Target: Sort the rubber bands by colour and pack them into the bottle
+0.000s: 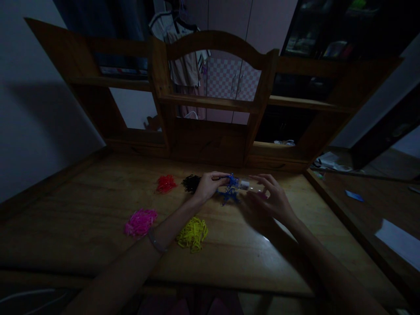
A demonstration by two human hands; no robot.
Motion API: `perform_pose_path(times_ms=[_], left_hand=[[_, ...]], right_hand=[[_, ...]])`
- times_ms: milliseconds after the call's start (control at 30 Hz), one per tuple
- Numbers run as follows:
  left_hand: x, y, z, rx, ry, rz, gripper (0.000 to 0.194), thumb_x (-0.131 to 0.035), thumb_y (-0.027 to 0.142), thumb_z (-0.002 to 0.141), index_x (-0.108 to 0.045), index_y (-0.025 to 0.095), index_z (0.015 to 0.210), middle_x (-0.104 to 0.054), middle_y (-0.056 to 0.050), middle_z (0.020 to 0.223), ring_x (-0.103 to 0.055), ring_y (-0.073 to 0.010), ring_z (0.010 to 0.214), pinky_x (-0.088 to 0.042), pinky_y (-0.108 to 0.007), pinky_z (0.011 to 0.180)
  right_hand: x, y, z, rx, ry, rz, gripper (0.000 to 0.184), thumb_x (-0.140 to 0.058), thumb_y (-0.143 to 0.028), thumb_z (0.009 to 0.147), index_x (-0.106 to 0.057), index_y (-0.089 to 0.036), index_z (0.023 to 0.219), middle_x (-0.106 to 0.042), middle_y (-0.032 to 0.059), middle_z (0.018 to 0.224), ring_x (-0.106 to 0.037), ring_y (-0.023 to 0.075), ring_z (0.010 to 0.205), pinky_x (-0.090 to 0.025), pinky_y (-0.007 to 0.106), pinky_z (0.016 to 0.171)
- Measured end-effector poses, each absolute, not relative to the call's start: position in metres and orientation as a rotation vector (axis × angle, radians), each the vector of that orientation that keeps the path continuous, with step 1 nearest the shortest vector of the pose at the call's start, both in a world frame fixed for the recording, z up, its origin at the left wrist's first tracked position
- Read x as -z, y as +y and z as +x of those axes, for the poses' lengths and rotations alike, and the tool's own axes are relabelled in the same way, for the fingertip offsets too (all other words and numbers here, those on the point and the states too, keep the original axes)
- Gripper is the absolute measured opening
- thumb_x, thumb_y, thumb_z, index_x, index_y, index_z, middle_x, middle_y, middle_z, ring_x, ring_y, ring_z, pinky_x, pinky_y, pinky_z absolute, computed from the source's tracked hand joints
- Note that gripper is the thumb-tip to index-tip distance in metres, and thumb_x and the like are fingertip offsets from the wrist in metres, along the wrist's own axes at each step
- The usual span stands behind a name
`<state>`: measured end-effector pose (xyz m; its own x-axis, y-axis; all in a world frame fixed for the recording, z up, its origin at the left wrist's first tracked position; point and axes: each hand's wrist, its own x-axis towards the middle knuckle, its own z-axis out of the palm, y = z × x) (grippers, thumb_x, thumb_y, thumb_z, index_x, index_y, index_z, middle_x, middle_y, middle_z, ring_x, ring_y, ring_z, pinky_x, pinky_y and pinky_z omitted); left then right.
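My left hand (210, 184) pinches a small bunch of blue paper clips (232, 179) above the wooden desk. More blue clips (229, 196) lie in a pile just below it. My right hand (271, 197) curls around a clear container (252, 188), whose whitish end faces the blue bunch. Something pink shows near the right palm, too dim to make out. Left of the left hand are a black pile (190, 183) and a red pile (166, 183) of similar clips. Nearer me lie a yellow pile (193, 234) and a pink pile (141, 222), on either side of my left forearm.
A wooden shelf unit (210, 105) with drawers rises along the desk's back edge. A raised wooden edge (341, 218) bounds the desk on the right; beyond it lie a white sheet (398, 240) and a blue card (354, 195). The room is dim.
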<state>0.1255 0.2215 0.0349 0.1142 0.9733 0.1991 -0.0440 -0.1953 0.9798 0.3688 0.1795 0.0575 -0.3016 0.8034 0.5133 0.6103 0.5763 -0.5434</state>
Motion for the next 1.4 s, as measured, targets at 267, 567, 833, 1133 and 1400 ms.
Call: perform_pose_path(times_ms=[267,567,833,1133,1400], left_hand=[[-0.043,0.217,0.129,-1.400,1.005,1.450,0.023,-0.078,0.027,0.068,-0.070,0.015,0.087,-0.071,-0.004,0.083,-0.067,-0.0177,0.078,-0.054,-0.030,0.073],[-0.044,0.216,0.126,-1.315,0.907,1.787,0.017,-0.067,0.027,0.083,-0.075,0.019,0.095,-0.071,-0.008,0.102,-0.064,-0.0201,0.098,-0.049,-0.036,0.091],[-0.047,0.214,0.127,-1.327,0.916,1.707,0.009,-0.070,0.020,0.077,-0.073,0.016,0.084,-0.070,-0.006,0.087,-0.066,-0.0176,0.085,-0.052,-0.033,0.081],[-0.051,0.209,0.132,-1.363,0.857,1.583,0.016,-0.073,0.024,0.075,-0.067,0.016,0.087,-0.070,-0.004,0.088,-0.067,-0.0177,0.087,-0.054,-0.034,0.084],[-0.060,0.207,0.126,-1.414,0.840,1.794,0.018,-0.063,0.021,0.084,-0.075,0.020,0.097,-0.058,-0.006,0.104,-0.059,-0.0163,0.099,-0.052,-0.030,0.086]], right_hand=[[-0.061,0.177,0.366,-0.341,-2.006,-1.119,0.042,-0.062,-0.041,0.087,-0.060,-0.028,0.126,-0.053,0.0109,0.120,-0.060,0.0236,0.098,-0.060,0.032,0.062],[-0.063,0.177,0.368,-0.339,-1.994,-1.137,0.042,-0.064,-0.041,0.086,-0.061,-0.027,0.125,-0.054,0.0106,0.118,-0.060,0.0234,0.096,-0.060,0.032,0.064],[-0.064,0.176,0.366,-0.374,-2.015,-1.114,0.040,-0.062,-0.041,0.086,-0.061,-0.027,0.124,-0.055,0.0104,0.117,-0.059,0.0238,0.097,-0.060,0.031,0.062],[-0.068,0.173,0.363,-0.450,-1.998,-1.103,0.040,-0.064,-0.042,0.086,-0.061,-0.028,0.123,-0.056,0.0088,0.116,-0.061,0.0217,0.094,-0.059,0.030,0.062],[-0.070,0.173,0.365,-0.460,-1.962,-1.136,0.039,-0.065,-0.045,0.084,-0.063,-0.027,0.119,-0.060,0.0088,0.115,-0.063,0.0211,0.088,-0.056,0.031,0.060]])
